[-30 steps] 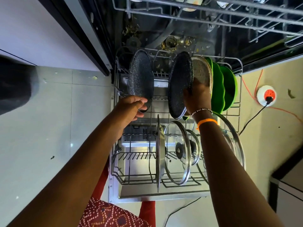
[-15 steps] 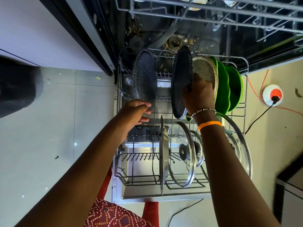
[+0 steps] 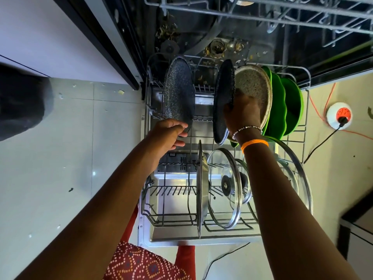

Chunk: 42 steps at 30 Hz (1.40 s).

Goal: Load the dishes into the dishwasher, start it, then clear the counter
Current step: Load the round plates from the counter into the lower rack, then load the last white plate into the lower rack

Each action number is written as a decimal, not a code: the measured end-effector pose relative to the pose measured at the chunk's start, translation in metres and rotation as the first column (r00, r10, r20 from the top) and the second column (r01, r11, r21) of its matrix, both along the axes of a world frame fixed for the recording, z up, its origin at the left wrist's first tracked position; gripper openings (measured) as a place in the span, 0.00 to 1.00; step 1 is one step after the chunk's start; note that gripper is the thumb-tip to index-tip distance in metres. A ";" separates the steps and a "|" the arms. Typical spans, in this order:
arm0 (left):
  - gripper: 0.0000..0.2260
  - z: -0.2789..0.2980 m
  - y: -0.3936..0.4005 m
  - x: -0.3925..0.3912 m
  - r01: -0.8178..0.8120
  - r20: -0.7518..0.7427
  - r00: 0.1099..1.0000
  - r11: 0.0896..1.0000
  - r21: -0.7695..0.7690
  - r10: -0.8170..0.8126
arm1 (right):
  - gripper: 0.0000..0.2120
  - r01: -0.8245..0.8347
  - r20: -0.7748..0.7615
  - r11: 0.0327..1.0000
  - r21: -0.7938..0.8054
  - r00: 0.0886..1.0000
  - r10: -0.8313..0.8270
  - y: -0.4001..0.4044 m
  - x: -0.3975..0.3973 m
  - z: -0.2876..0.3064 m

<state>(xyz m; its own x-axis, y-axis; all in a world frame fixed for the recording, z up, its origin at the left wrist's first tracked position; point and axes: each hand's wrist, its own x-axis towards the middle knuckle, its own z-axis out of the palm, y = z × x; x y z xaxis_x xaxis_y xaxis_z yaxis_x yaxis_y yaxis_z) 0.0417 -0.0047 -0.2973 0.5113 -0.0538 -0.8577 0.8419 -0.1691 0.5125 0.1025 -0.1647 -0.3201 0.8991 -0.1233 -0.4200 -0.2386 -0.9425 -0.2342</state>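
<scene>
So the dark speckled plate stands on edge in the back row of the lower rack, and the right hand has its fingers curled over the near rim, clamped on it. Right behind those fingers, on the far side of the hand, a grey speckled plate leans upright, and past that a bunch of green plates are stacked on edge, all in the same row. Off to the other side, the left hand sits at the bottom rim of a second dark speckled plate, also upright in the rack; its fingers are loosely bent and a bit apart, touching or just under the rim, and I honestly can't tell if they're really gripping it. Nearer than both hands, in the front row, there's a steel lid standing edge-on, then a glass lid with a black knob, a smaller one behind it, and a big glass lid partly hidden by the right forearm. Right wrist has an orange band and a beaded bracelet. Above everything the upper rack is pulled out, and on the floor right of the rack there's a white socket with a black cable plugged in.
</scene>
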 end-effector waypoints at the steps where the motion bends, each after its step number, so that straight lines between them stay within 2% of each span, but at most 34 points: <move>1: 0.13 -0.001 -0.001 0.000 -0.001 0.002 1.000 1.000 0.000 0.001 | 0.15 -0.004 -0.024 1.000 -0.006 1.000 0.004 0.003 -0.001 -0.003; 4: 0.13 -0.002 -0.003 0.000 0.012 0.014 1.000 1.000 -0.002 -0.012 | 0.15 -0.004 -0.082 1.000 -0.016 0.997 0.003 0.013 0.001 -0.013; 8: 0.14 -0.002 -0.002 0.002 0.028 0.023 0.999 1.000 -0.004 -0.027 | 0.15 0.058 -0.085 0.998 -0.019 0.995 -0.059 0.022 0.011 -0.021; 10: 0.14 -0.001 0.000 0.002 0.026 0.023 0.999 1.000 -0.001 -0.026 | 0.15 0.081 -0.097 0.996 0.040 0.992 -0.077 0.022 0.006 -0.022; 13: 0.14 0.000 0.004 -0.001 0.045 0.026 0.999 0.999 -0.002 -0.045 | 0.22 0.092 -0.104 0.980 0.174 0.992 -0.075 0.019 -0.013 -0.024; 16: 0.14 0.001 0.010 -0.005 0.072 0.033 0.997 0.997 -0.003 -0.071 | 0.18 0.120 -0.046 0.969 0.217 0.993 -0.112 0.018 -0.030 -0.023; 19: 0.14 0.006 0.020 -0.010 0.103 0.046 0.994 0.995 -0.008 -0.103 | 0.14 0.178 0.078 0.938 0.299 0.975 -0.210 0.025 -0.045 -0.014; 22: 0.13 0.017 0.036 -0.016 0.066 0.080 0.995 0.998 -0.003 -0.066 | 0.12 0.233 0.137 0.894 0.383 0.943 -0.304 0.045 -0.055 0.005; 26: 0.12 0.055 0.064 -0.021 -0.050 0.169 0.984 0.999 0.004 0.049 | 0.12 0.331 -0.019 0.720 0.610 0.914 -0.405 0.091 -0.064 0.050; 32: 0.13 0.141 0.118 -0.041 -0.362 0.281 0.892 0.932 -0.028 0.355 | 0.14 0.285 -0.081 0.565 0.774 0.930 -0.359 0.164 -0.088 0.144; 35: 0.11 0.198 0.150 -0.064 -0.483 0.366 0.803 0.873 -0.060 0.469 | 0.09 0.140 0.007 0.597 0.790 0.972 -0.237 0.202 -0.105 0.199; 38: 0.08 0.261 0.183 -0.092 -0.526 0.444 0.743 0.847 -0.075 0.501 | 0.12 0.021 0.064 0.518 0.855 0.987 -0.147 0.234 -0.125 0.265; 42: 0.09 0.340 0.226 -0.132 -0.553 0.581 0.653 0.830 -0.073 0.486 | 0.12 -0.129 0.165 0.412 0.902 0.985 -0.053 0.274 -0.152 0.349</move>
